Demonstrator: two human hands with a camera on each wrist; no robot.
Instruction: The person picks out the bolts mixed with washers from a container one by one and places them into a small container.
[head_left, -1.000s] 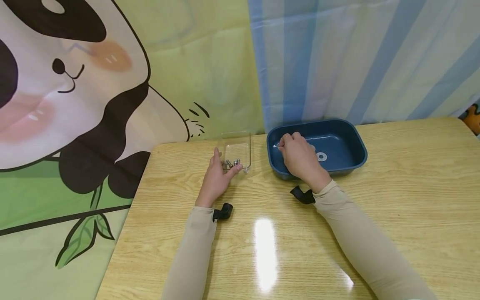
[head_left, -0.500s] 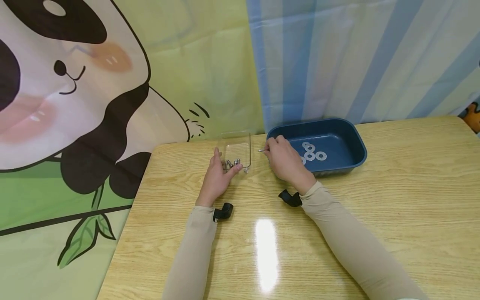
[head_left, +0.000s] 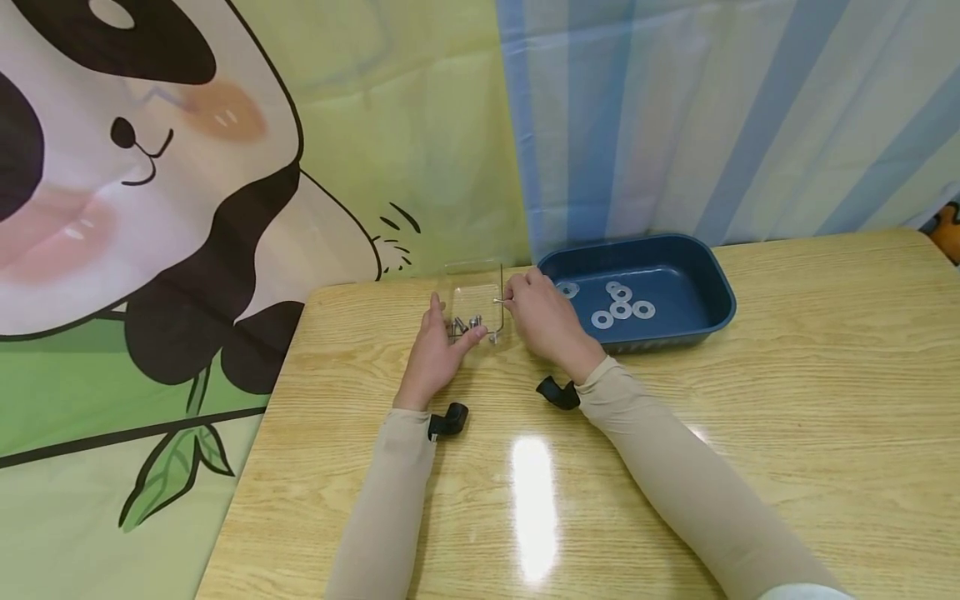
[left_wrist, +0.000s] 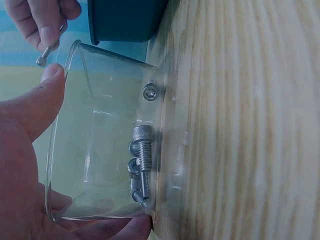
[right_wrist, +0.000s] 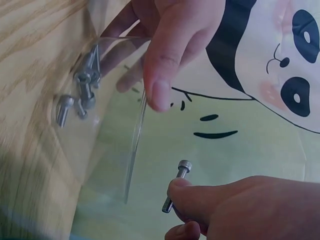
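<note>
A clear plastic box (head_left: 474,296) stands at the back of the table. My left hand (head_left: 437,352) holds it, thumb along one side of the rim and fingers round the other. Several metal socket-head bolts (left_wrist: 144,150) lie on its bottom, bunched mostly toward the left hand's fingers. Between thumb and forefinger, my right hand (head_left: 551,321) pinches a single socket-head bolt (right_wrist: 183,169) by its threaded shank. That bolt is at the right edge of the box in the head view, just outside the rim near the left thumb in the left wrist view.
Right of the box is a dark blue plastic tub (head_left: 697,300) with several flat washers (head_left: 643,310) on its floor; the right hand overlaps its left end. Behind the wooden table (head_left: 480,500) hangs a printed cloth (head_left: 435,125) with a panda and stripes.
My right hand has come out of the blue tub and moved left to the clear box, carrying the pinched bolt. The washers it covered now show. My left hand has stayed on the box.
</note>
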